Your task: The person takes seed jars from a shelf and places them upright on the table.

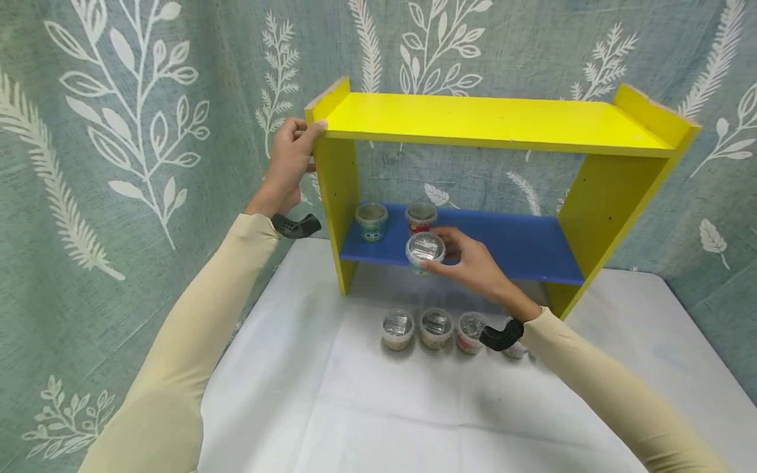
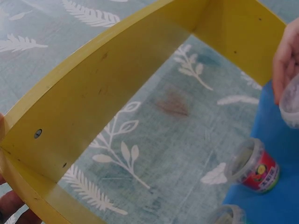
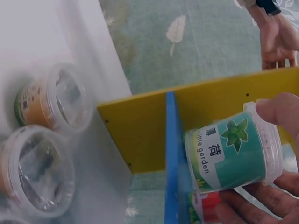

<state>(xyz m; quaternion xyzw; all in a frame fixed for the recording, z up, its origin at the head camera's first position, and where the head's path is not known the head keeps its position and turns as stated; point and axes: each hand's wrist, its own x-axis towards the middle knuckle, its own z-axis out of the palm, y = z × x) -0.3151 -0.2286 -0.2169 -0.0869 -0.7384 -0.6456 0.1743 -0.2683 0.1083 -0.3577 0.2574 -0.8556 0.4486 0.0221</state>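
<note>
My left hand (image 1: 290, 154) grips the upper left corner of a yellow shelf unit (image 1: 497, 121), thumb on top. In my right hand (image 1: 478, 264) is a small clear-lidded plastic cup (image 1: 424, 248), held just in front of the blue shelf board (image 1: 508, 246). The right wrist view shows its green label (image 3: 236, 147) with a leaf picture; thumb and fingers hold it around the lid rim, tilted. Behind it on the blue board stands a red-labelled cup (image 2: 261, 172). Farther left on that board is a green-labelled cup (image 1: 372, 223).
On the white-covered table (image 1: 384, 401), before the unit, several more lidded cups stand in a row, among them a pale cup (image 1: 398, 332) and a pink-labelled cup (image 1: 470, 335). My right wrist partly covers the row's right end. A leaf-patterned green cloth (image 1: 225, 79) hangs behind.
</note>
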